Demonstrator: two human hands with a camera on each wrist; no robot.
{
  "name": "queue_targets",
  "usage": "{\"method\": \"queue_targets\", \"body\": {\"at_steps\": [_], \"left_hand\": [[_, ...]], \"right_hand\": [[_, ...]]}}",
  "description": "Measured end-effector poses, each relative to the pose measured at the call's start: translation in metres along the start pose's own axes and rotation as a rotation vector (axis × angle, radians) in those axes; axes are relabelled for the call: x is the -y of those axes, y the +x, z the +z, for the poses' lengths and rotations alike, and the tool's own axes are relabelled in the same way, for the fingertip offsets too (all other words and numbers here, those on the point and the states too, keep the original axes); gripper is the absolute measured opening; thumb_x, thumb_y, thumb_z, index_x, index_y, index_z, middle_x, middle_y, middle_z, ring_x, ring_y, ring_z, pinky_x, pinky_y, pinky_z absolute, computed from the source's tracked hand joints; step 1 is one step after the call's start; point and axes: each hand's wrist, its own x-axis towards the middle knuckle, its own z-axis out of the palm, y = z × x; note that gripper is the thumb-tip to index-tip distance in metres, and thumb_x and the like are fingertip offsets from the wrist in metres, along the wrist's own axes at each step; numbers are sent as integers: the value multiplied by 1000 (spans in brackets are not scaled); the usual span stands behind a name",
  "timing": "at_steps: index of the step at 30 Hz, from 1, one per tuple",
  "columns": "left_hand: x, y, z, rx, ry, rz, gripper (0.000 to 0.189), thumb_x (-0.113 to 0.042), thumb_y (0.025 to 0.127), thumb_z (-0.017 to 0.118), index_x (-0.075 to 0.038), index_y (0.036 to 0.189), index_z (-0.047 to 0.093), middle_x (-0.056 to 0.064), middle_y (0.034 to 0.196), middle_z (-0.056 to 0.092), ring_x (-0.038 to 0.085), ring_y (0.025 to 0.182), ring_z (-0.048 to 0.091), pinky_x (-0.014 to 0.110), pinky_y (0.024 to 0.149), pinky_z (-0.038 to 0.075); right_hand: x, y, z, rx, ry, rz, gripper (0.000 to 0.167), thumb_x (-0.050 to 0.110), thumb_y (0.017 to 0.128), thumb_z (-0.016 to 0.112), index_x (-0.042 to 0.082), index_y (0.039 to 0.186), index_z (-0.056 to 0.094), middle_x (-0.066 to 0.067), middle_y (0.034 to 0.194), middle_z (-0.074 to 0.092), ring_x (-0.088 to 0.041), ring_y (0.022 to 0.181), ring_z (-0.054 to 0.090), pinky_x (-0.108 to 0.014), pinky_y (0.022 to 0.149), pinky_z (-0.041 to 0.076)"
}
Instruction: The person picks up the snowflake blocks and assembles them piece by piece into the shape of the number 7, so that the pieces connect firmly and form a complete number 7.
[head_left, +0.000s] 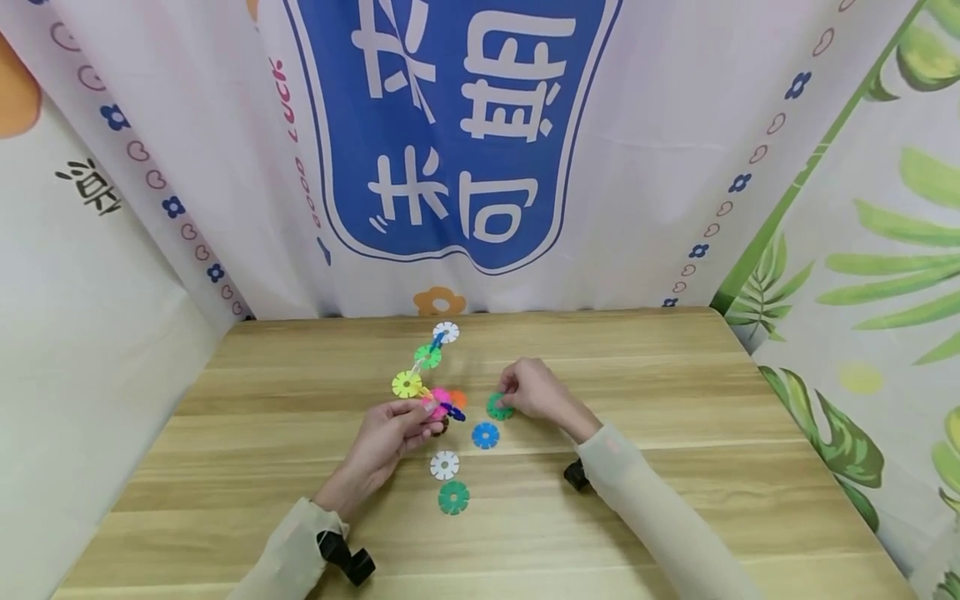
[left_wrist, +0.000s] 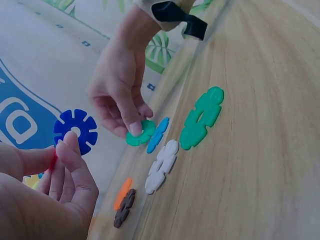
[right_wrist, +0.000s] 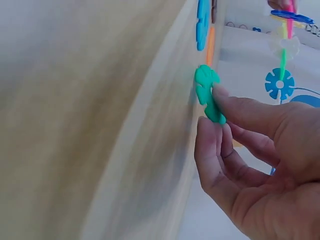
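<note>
My left hand (head_left: 388, 435) pinches a pink notched plastic disc (head_left: 437, 403) that belongs to a chain of interlocking snowflake discs. From it the chain runs up and away through a yellow disc (head_left: 407, 384), a light green disc (head_left: 427, 357) and a white disc (head_left: 446, 332) at the far end. A dark blue disc (left_wrist: 75, 132) is joined at the near end, beside the left fingertips. Over the table to the right, my right hand (head_left: 536, 390) holds a green disc (right_wrist: 209, 93) by its edge between thumb and fingers.
Loose discs lie on the wooden table (head_left: 675, 500): a blue disc (head_left: 485, 435), a white disc (head_left: 444, 465), a green disc (head_left: 453, 497), an orange disc (left_wrist: 123, 194) and a brown disc (left_wrist: 124, 208). A printed curtain (head_left: 637, 208) hangs behind the table's far edge.
</note>
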Motion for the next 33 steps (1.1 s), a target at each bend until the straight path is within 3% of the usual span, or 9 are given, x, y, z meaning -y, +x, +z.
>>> {"method": "queue_targets", "body": {"at_steps": [5,9,12,15,19,25,33], "left_hand": [[-1,-1,-1,10,0,-1,25,-13,105,64,2,125,66,5,97,81,11,84,77,23,81,65],[0,-2,-3,20,-5,1,25,-12,105,64,3,125,65,7,98,81,11,84,77,22,81,65],[1,-3,-4,30,-3,6,26,-12,105,64,4,125,65,9,100,81,11,84,77,22,81,65],[1,-3,-4,40,-9,15,28,-11,105,64,6,127,63,10,100,81,11,85,79,23,83,66],[2,-3,-3,45,-22,23,28,-8,105,62,8,129,62,9,99,82,14,87,80,26,86,66],[5,-1,3,53,-25,9,26,-6,106,60,9,127,62,9,98,81,19,91,80,27,87,66],[9,-1,6,74,-12,7,25,-6,105,61,9,125,63,9,98,81,20,92,81,28,88,66]], "right_hand": [[-3,-15,-3,-5,134,4,13,11,90,83,10,82,73,0,78,71,-13,70,62,-24,63,53],[-5,-30,-2,26,409,41,7,6,93,79,1,93,74,-11,87,76,-28,79,76,-35,71,68],[-4,-42,1,56,616,91,15,4,93,78,-6,102,71,-19,94,76,-37,88,79,-45,81,69],[-3,-51,5,67,751,127,21,3,92,79,-8,107,69,-20,96,77,-35,87,80,-48,84,67],[0,-60,13,79,919,167,27,0,91,78,-10,115,69,-16,95,80,-27,81,80,-44,83,68],[6,-70,27,61,1078,238,30,3,92,79,-6,120,72,-9,98,82,-20,86,81,-28,76,68],[13,-75,34,-11,1197,267,27,-4,93,75,-9,119,68,-10,95,81,-21,84,81,-34,83,68]]}}
